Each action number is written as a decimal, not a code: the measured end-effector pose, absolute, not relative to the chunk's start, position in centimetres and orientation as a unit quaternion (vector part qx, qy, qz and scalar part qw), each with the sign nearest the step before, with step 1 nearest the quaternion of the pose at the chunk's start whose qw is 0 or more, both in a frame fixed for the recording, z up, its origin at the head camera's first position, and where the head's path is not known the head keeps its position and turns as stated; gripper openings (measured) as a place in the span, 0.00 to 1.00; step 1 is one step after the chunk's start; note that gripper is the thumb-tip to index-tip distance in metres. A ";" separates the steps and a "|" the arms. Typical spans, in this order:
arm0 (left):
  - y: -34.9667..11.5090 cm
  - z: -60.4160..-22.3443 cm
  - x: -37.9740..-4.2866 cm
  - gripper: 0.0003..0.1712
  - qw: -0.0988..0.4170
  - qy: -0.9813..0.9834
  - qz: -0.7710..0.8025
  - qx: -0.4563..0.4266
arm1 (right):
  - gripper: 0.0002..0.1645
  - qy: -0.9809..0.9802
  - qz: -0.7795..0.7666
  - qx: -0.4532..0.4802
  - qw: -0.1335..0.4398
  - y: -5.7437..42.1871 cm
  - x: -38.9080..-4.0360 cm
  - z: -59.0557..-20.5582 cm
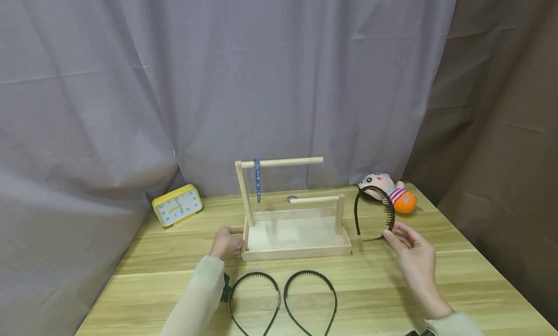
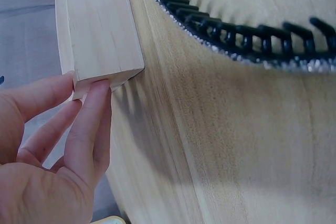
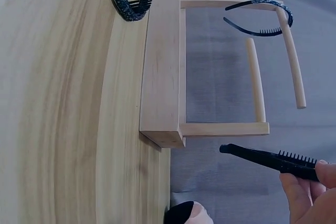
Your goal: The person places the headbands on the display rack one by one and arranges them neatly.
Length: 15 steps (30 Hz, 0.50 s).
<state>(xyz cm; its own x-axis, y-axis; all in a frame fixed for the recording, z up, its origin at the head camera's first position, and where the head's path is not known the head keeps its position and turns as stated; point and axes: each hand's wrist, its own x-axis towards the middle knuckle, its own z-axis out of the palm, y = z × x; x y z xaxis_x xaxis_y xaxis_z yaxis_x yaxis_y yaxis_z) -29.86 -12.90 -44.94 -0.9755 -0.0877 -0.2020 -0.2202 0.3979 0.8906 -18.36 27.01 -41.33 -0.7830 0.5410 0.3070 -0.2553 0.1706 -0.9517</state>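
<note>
A wooden stand [image 1: 296, 252] with a tray base and two horizontal bars stands mid-table. My left hand [image 1: 226, 241] holds the left end of its tray; in the left wrist view, the fingertips [image 2: 98, 85] meet the tray's end and edge. To the right of the stand, my right hand [image 1: 411, 251] pinches a black toothed headband [image 1: 389, 207] near one end, its arch upright. A blue glittery headband [image 1: 257, 181] hangs on the taller bar. Two more black toothed headbands, a left one [image 1: 279, 297] and a right one [image 1: 334, 299], lie in front of the stand.
A yellow alarm clock [image 1: 178, 206] stands at the back left. Behind the held headband lies a plush doll [image 1: 404, 200] in orange. A small purple ring [image 1: 291, 198] shows at the free end of the lower bar. Grey curtain [image 1: 283, 84] hangs along the table's back.
</note>
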 end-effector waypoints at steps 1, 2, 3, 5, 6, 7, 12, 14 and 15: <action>-12.9 -45.0 -29.9 0.34 0.061 0.834 0.541 -0.092 | 0.19 -0.701 0.630 -0.106 0.316 27.0 -18.5 -41.3; -12.9 -45.1 -29.9 0.34 0.062 0.833 0.542 -0.093 | 0.20 -0.706 0.624 -0.106 0.318 26.9 -18.7 -41.3; -13.0 -45.2 -29.9 0.34 0.062 0.833 0.542 -0.094 | 0.20 -0.711 0.616 -0.107 0.320 26.9 -18.8 -41.3; -13.0 -45.2 -30.0 0.34 0.062 0.833 0.541 -0.095 | 0.20 -0.705 0.624 -0.104 0.321 26.8 -19.1 -41.3; -13.0 -45.2 -30.0 0.34 0.062 0.833 0.541 -0.096 | 0.20 -0.700 0.630 -0.102 0.320 26.8 -19.3 -41.3; -13.0 -45.2 -30.0 0.34 0.063 0.833 0.541 -0.096 | 0.20 -0.694 0.636 -0.102 0.321 26.8 -19.4 -41.3; -13.0 -45.2 -30.0 0.33 0.062 0.837 0.535 -0.097 | 0.18 -0.672 0.652 -0.083 0.341 26.4 -20.1 -41.2; -12.9 -45.2 -30.1 0.32 0.061 0.837 0.536 -0.098 | 0.17 -0.676 0.642 -0.074 0.354 26.2 -20.4 -41.1; -12.9 -45.2 -30.1 0.32 0.061 0.836 0.536 -0.099 | 0.17 -0.681 0.634 -0.072 0.360 26.2 -20.5 -41.0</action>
<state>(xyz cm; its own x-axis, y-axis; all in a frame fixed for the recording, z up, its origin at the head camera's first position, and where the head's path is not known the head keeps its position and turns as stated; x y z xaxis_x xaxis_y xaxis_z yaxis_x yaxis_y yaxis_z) -30.08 -12.91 -45.23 -0.9731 -0.1003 -0.2076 -0.2305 0.4064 0.8842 -20.53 26.16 -41.04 -0.7301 0.5545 0.3995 -0.3589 0.1863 -0.9146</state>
